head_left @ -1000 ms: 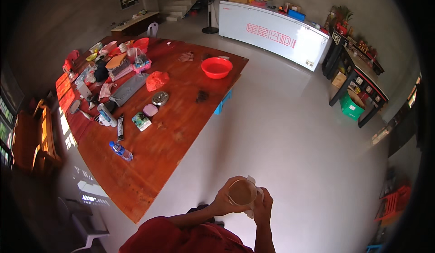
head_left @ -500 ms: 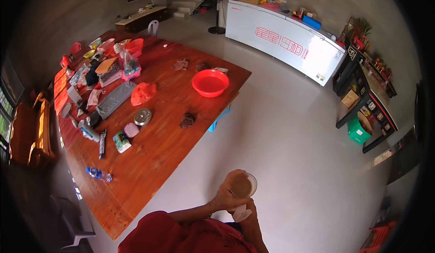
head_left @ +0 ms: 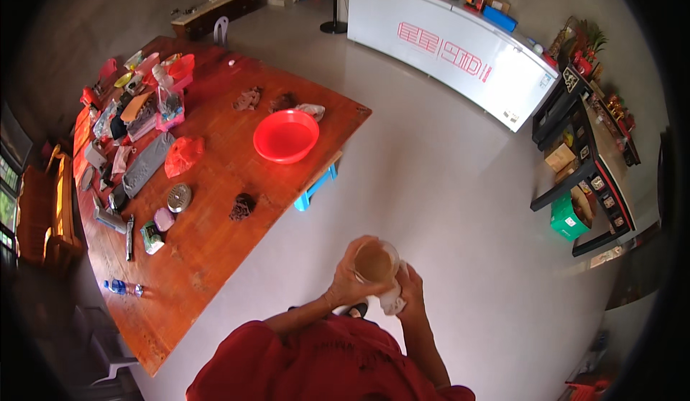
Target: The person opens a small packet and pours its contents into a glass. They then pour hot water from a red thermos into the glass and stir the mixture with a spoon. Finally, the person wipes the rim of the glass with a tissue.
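In front of my body I hold a clear, wide-mouthed cup (head_left: 376,261), tilted so that its round opening faces up toward me. My left hand (head_left: 348,277) is wrapped round the cup's left side. On the other side, my right hand (head_left: 412,287) is closed on a crumpled white cloth or tissue (head_left: 392,301) beside the cup's lower right wall. Whether the cup contains anything, I cannot tell. Both hands are over the floor, right of the wooden table's edge.
On the wooden table (head_left: 208,254) at my left are a red basin (head_left: 286,136), a red plastic bag (head_left: 184,157), a bottle with a blue cap (head_left: 123,287) and much clutter. A white chest freezer (head_left: 445,49) stands beyond. Dark shelving (head_left: 575,157) and a green box (head_left: 569,218) are at right.
My view has shifted, moving the table leftward in the picture. The cup and both hands are farther from my body. My right hand with the white cloth shows more fully at the cup's right.
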The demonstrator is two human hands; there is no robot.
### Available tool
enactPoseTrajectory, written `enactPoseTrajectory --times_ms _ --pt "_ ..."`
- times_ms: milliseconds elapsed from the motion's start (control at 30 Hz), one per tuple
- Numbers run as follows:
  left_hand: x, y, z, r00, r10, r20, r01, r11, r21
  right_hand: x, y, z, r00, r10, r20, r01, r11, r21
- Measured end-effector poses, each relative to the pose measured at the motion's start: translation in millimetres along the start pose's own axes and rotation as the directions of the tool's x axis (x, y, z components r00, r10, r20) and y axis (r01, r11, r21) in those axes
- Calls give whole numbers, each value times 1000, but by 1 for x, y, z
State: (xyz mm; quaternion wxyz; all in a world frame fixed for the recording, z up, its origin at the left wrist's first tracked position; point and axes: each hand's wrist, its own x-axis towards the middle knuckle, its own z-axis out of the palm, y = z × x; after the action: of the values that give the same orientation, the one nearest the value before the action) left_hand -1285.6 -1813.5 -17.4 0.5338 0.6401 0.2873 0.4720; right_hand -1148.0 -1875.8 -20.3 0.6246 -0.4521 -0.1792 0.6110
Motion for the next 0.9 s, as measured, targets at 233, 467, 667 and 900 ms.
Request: enactPoseTrajectory --times_ms 233,467,667,900 --pt "105 -29 29 994 -17 -107 16 1000 -7 108 -49 -41 986 63 152 -73 995 62" --pt "220 -85 49 990 -53 -132 55 998 9 230 -110 -56 989 30 142 -30 1000 -3" --pt "346 -122 74 997 -59 49 65 989 -133 340 -146 -99 996 68 53 -68 998 3" --pt "468 -171 115 994 -66 91 81 982 -168 448 -181 -145 921 287 262 -372 847 380"
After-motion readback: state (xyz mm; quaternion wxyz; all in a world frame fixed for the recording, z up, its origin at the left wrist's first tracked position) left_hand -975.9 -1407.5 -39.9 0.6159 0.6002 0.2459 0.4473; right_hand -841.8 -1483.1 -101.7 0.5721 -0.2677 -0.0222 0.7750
